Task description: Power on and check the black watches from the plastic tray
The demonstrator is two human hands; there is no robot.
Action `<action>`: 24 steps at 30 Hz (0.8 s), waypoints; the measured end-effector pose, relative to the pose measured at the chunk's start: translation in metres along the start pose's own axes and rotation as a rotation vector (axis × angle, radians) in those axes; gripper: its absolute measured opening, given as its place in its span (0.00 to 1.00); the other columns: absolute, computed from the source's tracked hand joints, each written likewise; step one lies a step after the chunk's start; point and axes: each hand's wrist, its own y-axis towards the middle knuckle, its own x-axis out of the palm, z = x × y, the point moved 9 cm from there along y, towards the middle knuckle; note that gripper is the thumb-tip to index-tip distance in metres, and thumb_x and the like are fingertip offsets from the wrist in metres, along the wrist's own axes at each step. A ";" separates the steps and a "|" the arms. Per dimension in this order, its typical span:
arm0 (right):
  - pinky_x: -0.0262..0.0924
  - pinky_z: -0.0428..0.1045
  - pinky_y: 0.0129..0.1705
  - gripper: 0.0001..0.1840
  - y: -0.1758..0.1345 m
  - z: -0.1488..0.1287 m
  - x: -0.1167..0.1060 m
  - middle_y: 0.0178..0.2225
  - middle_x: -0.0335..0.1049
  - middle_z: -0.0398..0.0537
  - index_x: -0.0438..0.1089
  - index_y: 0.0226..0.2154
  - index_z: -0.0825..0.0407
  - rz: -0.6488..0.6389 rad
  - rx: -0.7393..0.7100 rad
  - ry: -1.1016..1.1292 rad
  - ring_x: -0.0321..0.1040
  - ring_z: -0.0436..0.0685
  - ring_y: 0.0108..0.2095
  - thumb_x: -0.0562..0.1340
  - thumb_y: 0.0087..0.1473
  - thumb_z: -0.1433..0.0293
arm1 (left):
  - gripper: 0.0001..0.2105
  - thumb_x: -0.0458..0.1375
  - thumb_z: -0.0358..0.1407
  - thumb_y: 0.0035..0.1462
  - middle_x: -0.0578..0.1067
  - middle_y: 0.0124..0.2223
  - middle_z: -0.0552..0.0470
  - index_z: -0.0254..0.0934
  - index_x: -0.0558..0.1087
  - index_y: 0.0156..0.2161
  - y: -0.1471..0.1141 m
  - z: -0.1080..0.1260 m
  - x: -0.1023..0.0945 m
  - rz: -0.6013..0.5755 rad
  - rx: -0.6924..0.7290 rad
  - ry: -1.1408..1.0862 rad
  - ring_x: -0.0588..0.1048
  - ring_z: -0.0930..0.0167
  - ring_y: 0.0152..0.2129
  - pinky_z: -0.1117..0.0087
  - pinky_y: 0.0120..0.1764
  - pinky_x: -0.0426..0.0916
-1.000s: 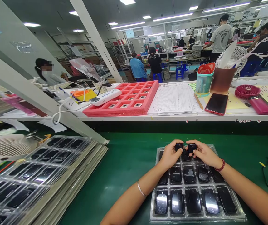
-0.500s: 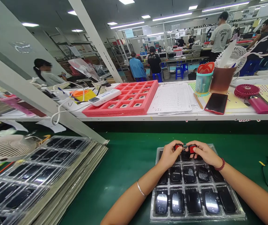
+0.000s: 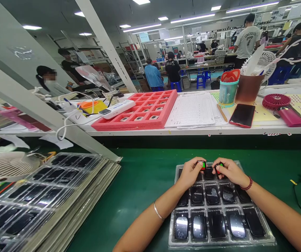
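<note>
Over tray [image 3: 218, 244] | left hand [image 3: 191, 172] — lit device [image 3: 203, 164] | right hand [image 3: 229, 171] — second device [image 3: 220, 165]

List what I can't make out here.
Head view: backs of two small black lit-screen devices, turned away.
Head view: far row of clear plastic tray, partly covered by left hand and right hand.
Head view: writing on white gridded paper sheets, too small.
Head view: stacked grey-edged plastic trays, cut by bottom edge.

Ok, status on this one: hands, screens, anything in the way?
Left hand holds a small screen, lit green and red. Right hand holds a second screen, also lit, partly covered. Both over the tray; no obstruction visible.
</note>
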 end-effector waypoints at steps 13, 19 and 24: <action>0.63 0.46 0.25 0.12 0.000 0.000 -0.002 0.30 0.71 0.45 0.65 0.37 0.52 0.023 -0.007 -0.004 0.64 0.48 0.22 0.59 0.53 0.62 | 0.16 0.49 0.34 0.56 0.75 0.36 0.50 0.37 0.67 0.50 0.001 -0.003 0.002 -0.028 -0.028 0.097 0.69 0.76 0.22 0.76 0.24 0.61; 0.64 0.48 0.27 0.14 0.001 0.000 -0.002 0.35 0.71 0.47 0.62 0.43 0.51 0.036 -0.020 -0.005 0.67 0.50 0.26 0.59 0.53 0.65 | 0.18 0.51 0.31 0.54 0.74 0.40 0.48 0.36 0.66 0.51 0.000 0.003 0.006 -0.035 -0.015 0.038 0.72 0.74 0.28 0.73 0.30 0.67; 0.65 0.48 0.28 0.17 0.003 0.002 -0.001 0.38 0.69 0.48 0.59 0.45 0.50 0.037 -0.034 0.000 0.67 0.51 0.28 0.58 0.51 0.70 | 0.20 0.53 0.28 0.52 0.74 0.43 0.46 0.36 0.65 0.51 0.001 0.000 0.008 -0.048 0.013 -0.001 0.74 0.71 0.34 0.69 0.39 0.68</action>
